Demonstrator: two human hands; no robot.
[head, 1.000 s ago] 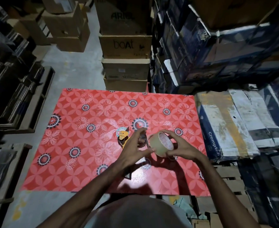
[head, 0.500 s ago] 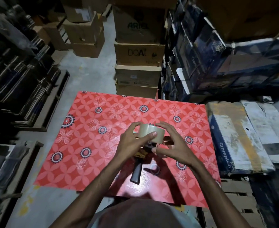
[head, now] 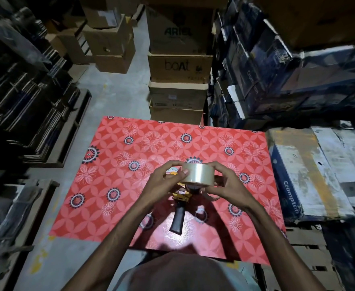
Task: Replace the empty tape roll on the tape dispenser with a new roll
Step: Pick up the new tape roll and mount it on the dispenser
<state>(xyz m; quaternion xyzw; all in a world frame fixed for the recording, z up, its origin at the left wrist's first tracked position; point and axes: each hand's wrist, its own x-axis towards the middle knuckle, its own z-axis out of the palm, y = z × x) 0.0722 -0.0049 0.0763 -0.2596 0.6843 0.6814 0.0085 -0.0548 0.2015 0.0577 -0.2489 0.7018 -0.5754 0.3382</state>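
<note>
The new tape roll, clear and full, lies flat with its outer band facing the camera, held over the head of the tape dispenser above the middle of the red patterned table, somewhat toward its near edge. Whether the roll already touches the dispenser cannot be told, as the roll hides the head. The left hand grips the roll's left side, thumb pressed on the band and fingers curled over the top rim. The right hand clasps the right side, fingers arched over the top. The dispenser's yellow body shows just below the roll, and its black handle points toward the near edge. Cardboard boxes are stacked beyond the table's far edge.
</note>
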